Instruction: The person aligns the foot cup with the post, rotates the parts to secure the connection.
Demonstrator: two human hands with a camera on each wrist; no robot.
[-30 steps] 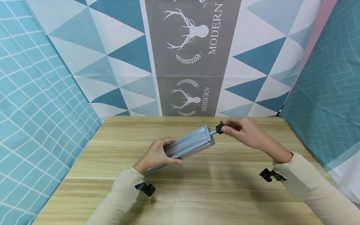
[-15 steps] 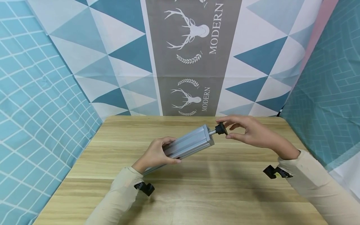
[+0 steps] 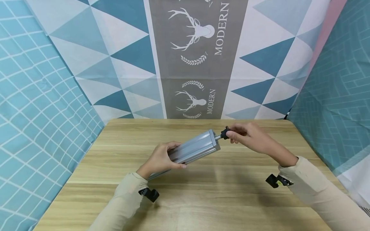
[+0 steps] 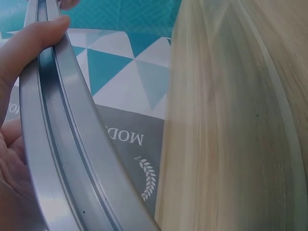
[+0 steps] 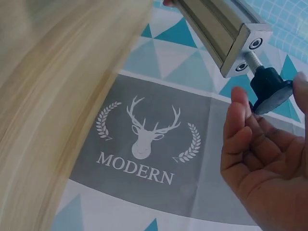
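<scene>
My left hand (image 3: 160,158) grips a silver aluminium profile (image 3: 195,147) around its lower part, thumb on the near side and fingers over the far side. The bar is held tilted above the table, its right end higher. Long grooves run down it in the left wrist view, with the thumb (image 4: 36,41) lying across one. From the bolted end plate (image 5: 242,57) sticks a short threaded rod (image 5: 253,60) carrying a black levelling foot (image 5: 270,87). My right hand (image 3: 251,138) pinches that foot at its round base between thumb and curled fingers.
Below both hands lies a wood-grain table (image 3: 202,199). A printed cloth with deer heads (image 3: 199,64) hangs behind it, with blue patterned cloths (image 3: 31,106) at the sides. Black camera mounts (image 3: 149,194) sit on both wrists.
Half a second ago the right fingers were spread wider around the foot, with the hand farther right. They have closed in on it again, and the foot has turned. The left hand stays nearly still.
</scene>
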